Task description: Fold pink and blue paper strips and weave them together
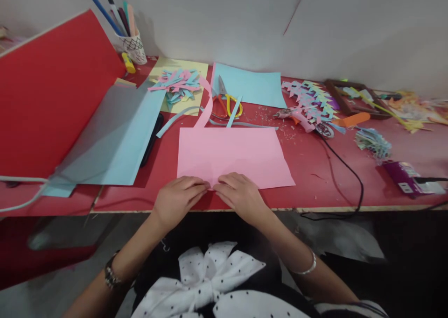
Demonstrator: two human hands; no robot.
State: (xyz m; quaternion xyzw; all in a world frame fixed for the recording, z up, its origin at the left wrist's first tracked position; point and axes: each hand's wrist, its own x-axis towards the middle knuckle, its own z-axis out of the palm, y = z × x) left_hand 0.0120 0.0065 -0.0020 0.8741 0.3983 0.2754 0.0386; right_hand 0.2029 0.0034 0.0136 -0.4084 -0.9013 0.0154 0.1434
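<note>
A pink sheet of paper [231, 152] lies on the red table in front of me. My left hand [180, 199] pinches its near edge left of the middle, fingers pressed together. Close beside it, my right hand [241, 196] has its fingers closed on the same edge, the two sets of fingertips almost meeting. Just beyond the sheet are scissors [229, 104] with red and yellow handles, a curved pink paper strip [207, 105] and a short blue strip [234, 112]. What the thumbs do under the fingers is partly hidden.
Blue sheets [115, 136] and a raised red panel [59, 89] stand at left, with a black phone-like object [152, 140] beside them. Cut paper pieces [180, 84] lie behind. A pink glue gun [301, 118], its black cord [350, 168] and a purple box [402, 178] are at right.
</note>
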